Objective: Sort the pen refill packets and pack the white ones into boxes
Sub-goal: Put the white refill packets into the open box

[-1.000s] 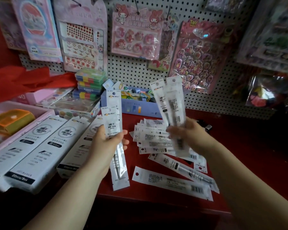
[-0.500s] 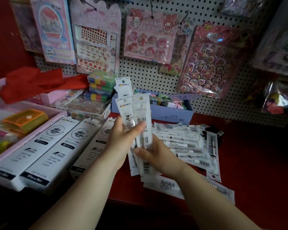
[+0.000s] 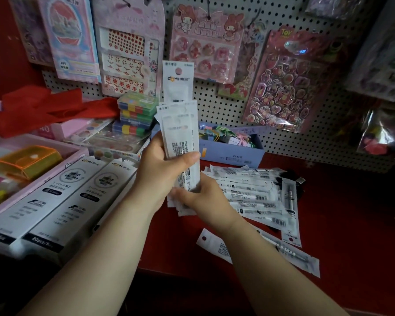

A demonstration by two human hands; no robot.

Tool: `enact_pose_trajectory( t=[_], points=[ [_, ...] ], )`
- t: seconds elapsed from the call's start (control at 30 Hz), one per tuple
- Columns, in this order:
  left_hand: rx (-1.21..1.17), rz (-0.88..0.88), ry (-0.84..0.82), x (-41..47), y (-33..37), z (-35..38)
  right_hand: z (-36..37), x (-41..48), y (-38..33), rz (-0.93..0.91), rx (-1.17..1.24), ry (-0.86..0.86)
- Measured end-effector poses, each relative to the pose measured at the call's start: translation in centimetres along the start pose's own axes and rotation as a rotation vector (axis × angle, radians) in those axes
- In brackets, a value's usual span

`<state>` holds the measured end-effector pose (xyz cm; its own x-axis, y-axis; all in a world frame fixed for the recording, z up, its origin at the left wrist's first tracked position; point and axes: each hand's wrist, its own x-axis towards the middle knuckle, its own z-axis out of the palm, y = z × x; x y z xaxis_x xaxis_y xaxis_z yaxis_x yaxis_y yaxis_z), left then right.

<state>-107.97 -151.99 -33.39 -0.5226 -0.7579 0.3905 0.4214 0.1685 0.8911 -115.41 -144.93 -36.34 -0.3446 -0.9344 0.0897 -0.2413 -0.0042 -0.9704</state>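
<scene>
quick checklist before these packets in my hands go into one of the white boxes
1. Left hand grips the held packets round the middle: ok.
2. Right hand holds their lower ends: ok.
3. Stack squared up: not ok, one packet sticks up well above the rest.
4. All held packets white: cannot tell, only the front ones show.
5. White boxes open to receive: cannot tell.
6. Loose pile on the red table sorted: not ok, it lies jumbled.
</scene>
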Motion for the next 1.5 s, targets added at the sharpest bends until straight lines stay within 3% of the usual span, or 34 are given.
enact_pose_trajectory(
  t=[0.17, 0.53, 0.77, 1.07, 1.17, 1.23, 1.27, 1.37, 1.5],
  points=[
    [-0.026, 0.01, -0.093, -0.6, 0.1, -0.4, 0.5, -0.1, -0.3, -0.002, -0.002, -0.108],
    [0.13, -0.054, -0.154, -0.5, -0.4, -0.3, 0.5, -0.2, -0.8, -0.003, -0.207, -0.061],
    [0.13, -0.074, -0.09, -0.4, -1.0, -1.2, 0.2, -1.1, 0.5, -0.028, -0.04, -0.061],
    [0.145, -0.125, -0.163, -1.3, -0.5, -1.5, 0.6, -1.4, 0.0, -0.037, -0.336, 0.034],
    [0.385, -0.034, -0.102, -1.8, 1.0, -3.3, 0.1, -1.3, 0.3, 0.018, -0.314, 0.084],
    [0.765, 0.033, 0.029, -1.6, 2.0, -5.6, -0.2, -1.4, 0.5, 0.061, -0.282, 0.122],
    [0.973, -0.006, 0.056, -1.3, 2.2, -6.9, -0.3, -1.4, 0.6, 0.071, -0.268, 0.13],
    [1.38, -0.347, -0.05, -0.8, 1.8, -9.8, -0.4, -1.8, 0.7, 0.087, -0.249, 0.128],
    [1.523, -0.415, -0.11, -0.7, 0.8, -10.4, -0.6, -2.4, 0.6, 0.093, -0.24, 0.153]
  ],
)
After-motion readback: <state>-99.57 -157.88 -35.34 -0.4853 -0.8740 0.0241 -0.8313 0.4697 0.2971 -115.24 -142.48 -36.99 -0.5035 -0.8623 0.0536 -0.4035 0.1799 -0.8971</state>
